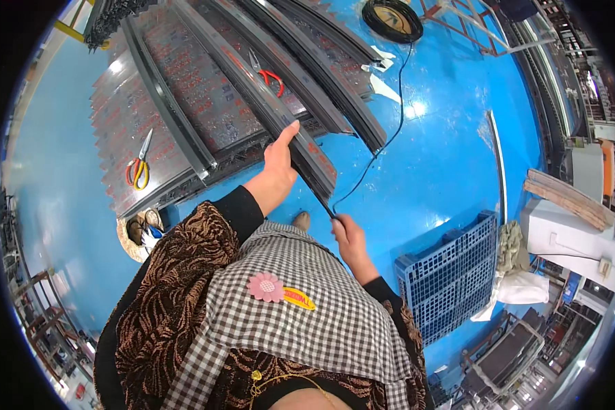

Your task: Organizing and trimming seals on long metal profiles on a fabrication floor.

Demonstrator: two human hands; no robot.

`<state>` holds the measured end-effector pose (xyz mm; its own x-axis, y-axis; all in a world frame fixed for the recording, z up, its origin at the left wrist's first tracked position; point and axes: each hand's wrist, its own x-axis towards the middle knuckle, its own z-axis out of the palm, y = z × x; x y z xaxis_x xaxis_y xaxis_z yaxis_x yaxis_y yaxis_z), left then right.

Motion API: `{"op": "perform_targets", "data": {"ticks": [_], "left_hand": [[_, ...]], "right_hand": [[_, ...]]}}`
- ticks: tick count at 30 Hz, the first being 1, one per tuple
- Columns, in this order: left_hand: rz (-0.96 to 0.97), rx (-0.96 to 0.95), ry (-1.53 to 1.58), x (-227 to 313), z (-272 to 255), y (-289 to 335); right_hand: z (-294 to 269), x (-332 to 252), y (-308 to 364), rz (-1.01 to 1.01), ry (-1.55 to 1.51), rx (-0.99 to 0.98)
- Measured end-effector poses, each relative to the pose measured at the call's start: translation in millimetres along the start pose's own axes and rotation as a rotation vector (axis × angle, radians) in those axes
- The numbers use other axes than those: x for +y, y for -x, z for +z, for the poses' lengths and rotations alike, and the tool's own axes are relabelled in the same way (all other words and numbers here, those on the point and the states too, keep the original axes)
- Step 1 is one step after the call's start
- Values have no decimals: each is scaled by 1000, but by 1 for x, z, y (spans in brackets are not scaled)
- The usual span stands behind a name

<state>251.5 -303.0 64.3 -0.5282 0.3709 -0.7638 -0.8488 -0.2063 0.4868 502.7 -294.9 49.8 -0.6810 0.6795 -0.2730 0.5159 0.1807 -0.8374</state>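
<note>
A long dark metal profile (301,143) lies slanted on the work surface, its near end just ahead of the person's body and between the two hands. The left hand (277,167) rests on the profile's upper face, fingers closed over its edge and the thumb stretched up along it. The right hand (348,232) sits just below the profile's near end, fingers pinched shut on a thin black cord (379,147) where it meets that end. From the right hand the cord runs up and away over the blue floor (444,157) to a black coil (391,19) well beyond both hands. More profiles (321,75) lie side by side past the left hand, with red-handled scissors (269,74) on them. Yellow-handled scissors (139,167) lie well off to the left of the left hand. A blue plastic crate (451,273) stands to the right of the right hand.
</note>
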Motion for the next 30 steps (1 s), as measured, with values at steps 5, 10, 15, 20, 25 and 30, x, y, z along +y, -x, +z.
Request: {"op": "perform_targets", "data": {"ticks": [5, 10, 15, 20, 25, 30], "left_hand": [[12, 41, -12, -5, -2, -6], [16, 73, -24, -5, -4, -9], [8, 117, -16, -11, -6, -11], [7, 66, -27, -6, -3, -8], [70, -2, 11, -13, -13, -10], [63, 105, -56, -24, -4, 3]], "right_hand": [[9, -6, -11, -62, 0, 14], [8, -4, -18, 22, -85, -68], [-1, 8, 0, 3, 12, -64], [14, 0, -27, -11, -59, -97], [-4, 12, 6, 3, 23, -41], [7, -8, -19, 11, -29, -78]]}}
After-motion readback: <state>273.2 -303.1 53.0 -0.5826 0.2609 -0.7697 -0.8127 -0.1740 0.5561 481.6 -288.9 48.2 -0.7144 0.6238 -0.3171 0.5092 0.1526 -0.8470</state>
